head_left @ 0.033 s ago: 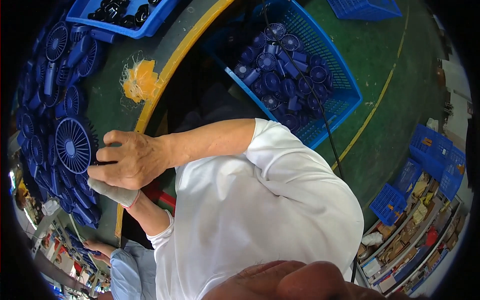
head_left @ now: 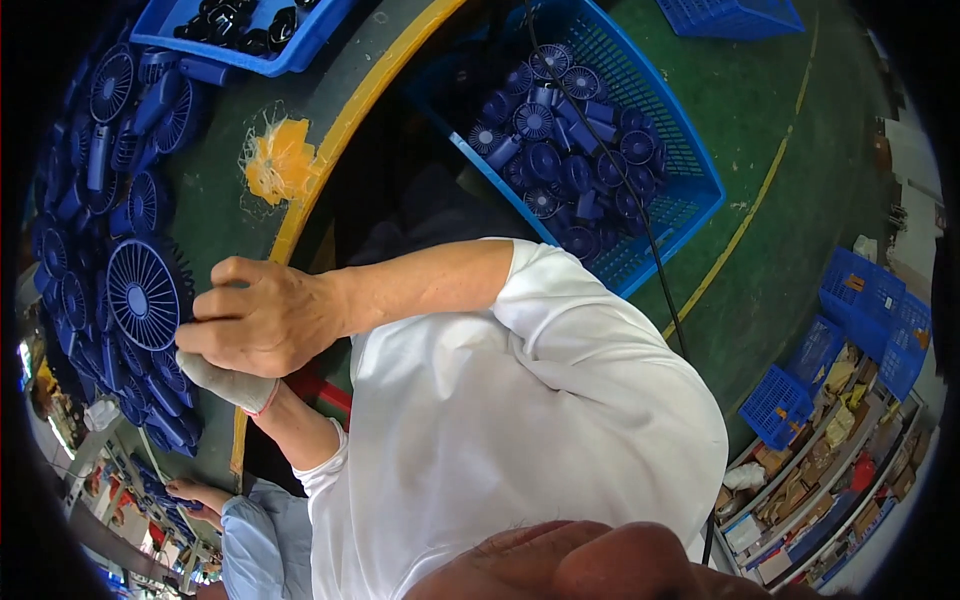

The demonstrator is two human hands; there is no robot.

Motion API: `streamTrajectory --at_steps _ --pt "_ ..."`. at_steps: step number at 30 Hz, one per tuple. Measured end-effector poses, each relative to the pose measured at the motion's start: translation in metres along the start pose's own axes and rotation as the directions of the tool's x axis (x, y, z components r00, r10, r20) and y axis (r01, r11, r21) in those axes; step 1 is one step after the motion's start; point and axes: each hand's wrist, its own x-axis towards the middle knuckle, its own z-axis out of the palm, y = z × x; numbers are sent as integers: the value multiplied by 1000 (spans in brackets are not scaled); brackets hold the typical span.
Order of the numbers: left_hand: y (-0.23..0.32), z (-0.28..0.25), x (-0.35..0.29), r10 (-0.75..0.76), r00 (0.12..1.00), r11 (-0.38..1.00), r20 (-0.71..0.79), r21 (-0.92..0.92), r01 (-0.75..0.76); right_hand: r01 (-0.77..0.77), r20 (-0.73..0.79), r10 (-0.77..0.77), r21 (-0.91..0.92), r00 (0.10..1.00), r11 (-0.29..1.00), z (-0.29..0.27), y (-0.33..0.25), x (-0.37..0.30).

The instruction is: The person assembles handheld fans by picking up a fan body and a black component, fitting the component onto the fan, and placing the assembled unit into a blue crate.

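Note:
A blue handheld fan (head_left: 142, 293) with a round spoked grille is held up at the left, above a heap of similar fans (head_left: 100, 155). My left hand (head_left: 232, 384) wears a pale knitted glove and is closed at the fan's lower right edge; its fingers are mostly hidden. My bare right hand (head_left: 268, 315) lies over it, fingers curled and pinched beside the fan's rim. A small dark part shows between those fingers, too hidden to name. The fan's handle is out of sight behind my hands.
On the green table (head_left: 225, 130) are a blue tray (head_left: 285, 62) of black parts and an orange patch (head_left: 278, 162) with loose threads. A blue crate (head_left: 690, 185) of fans stands beyond the table's yellow edge, a black cable crossing it. A co-worker's blue sleeve (head_left: 262, 540) is lower left.
The held fan has shifted slightly left and down. My right hand has turned a little, its fingers still curled by the rim. My left hand is almost where it was.

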Motion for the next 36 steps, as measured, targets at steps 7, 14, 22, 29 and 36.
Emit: streamTrajectory --at_steps 7,14,22,29,36 --pt "-4 0 21 170 979 911 -111 398 -113 -707 324 634 422 702 568 -22 7 -15" --pt "-24 63 2 -318 942 891 -109 306 336 -820 724 680 315 -118 -478 -54 16 -14" --pt "-26 74 8 -513 858 828 -27 246 503 -830 698 712 349 -79 -435 -67 20 -6" --pt "-41 54 7 -547 805 836 231 200 511 -840 687 702 482 187 -249 -71 30 -17" --pt "-38 77 16 -205 959 645 193 764 -16 -796 778 490 555 393 -241 -74 58 -39"
